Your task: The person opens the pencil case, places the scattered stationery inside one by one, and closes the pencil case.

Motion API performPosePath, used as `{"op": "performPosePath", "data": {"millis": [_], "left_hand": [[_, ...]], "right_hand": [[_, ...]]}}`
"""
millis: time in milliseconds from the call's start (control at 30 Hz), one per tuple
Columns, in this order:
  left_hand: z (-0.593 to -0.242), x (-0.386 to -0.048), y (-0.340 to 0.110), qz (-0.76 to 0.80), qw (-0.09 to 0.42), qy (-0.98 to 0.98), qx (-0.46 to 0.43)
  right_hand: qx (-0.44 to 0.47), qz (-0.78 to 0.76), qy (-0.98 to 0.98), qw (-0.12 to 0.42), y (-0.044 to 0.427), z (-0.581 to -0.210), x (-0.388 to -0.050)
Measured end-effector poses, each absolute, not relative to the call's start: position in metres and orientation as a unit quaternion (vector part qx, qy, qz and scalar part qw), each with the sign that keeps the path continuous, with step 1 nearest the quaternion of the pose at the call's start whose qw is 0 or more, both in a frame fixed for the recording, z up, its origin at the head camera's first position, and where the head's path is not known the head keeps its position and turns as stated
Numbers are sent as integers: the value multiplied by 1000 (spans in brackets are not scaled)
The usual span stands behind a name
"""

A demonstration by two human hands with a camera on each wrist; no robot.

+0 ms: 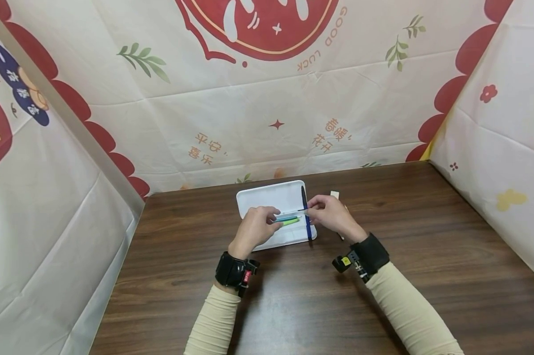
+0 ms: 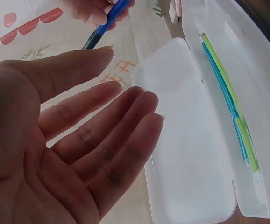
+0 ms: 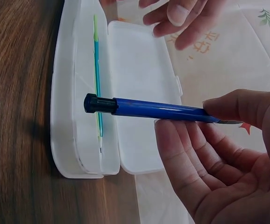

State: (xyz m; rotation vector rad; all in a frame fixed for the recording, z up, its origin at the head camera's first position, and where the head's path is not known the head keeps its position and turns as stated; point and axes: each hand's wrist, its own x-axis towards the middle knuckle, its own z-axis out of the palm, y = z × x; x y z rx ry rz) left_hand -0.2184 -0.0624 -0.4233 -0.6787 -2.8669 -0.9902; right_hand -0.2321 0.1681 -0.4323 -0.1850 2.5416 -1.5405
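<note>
A white pencil case [image 1: 271, 196] lies with its lid open on the table. Inside it are a teal pen [image 2: 221, 86] and a bright green pen [image 2: 219, 58], side by side. My right hand [image 1: 331, 213] pinches a blue pen [image 3: 158, 109] between thumb and fingers, above the right end of the case. The pen has a dark end piece. My left hand [image 1: 255, 227] hovers over the left part of the case, its fingers relaxed and apart with nothing between them.
The case stands on a dark wooden table [image 1: 182, 276]. A small white object [image 1: 335, 194] lies just beyond my right hand, partly hidden by it. A printed cloth [image 1: 258, 108] hangs behind the table, with more cloth at both sides.
</note>
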Motion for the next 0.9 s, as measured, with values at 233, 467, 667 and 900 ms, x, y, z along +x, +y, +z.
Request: {"op": "performPosePath", "data": {"millis": [233, 467, 667, 900], "left_hand": [[-424, -219, -58, -327, 6, -920, -216], [-426, -219, -52, -316, 10, -922, -222], [-429, -220, -48, -325, 25, -915, -238], [-431, -219, -44, -326, 40, -914, -240]], "right_hand": [[-92, -526, 842, 75, 163, -434, -232], [-110, -538, 832, 77, 157, -433, -231], [-116, -548, 825, 73, 150, -435, -231], [-113, -570, 811, 71, 143, -437, -230]]}}
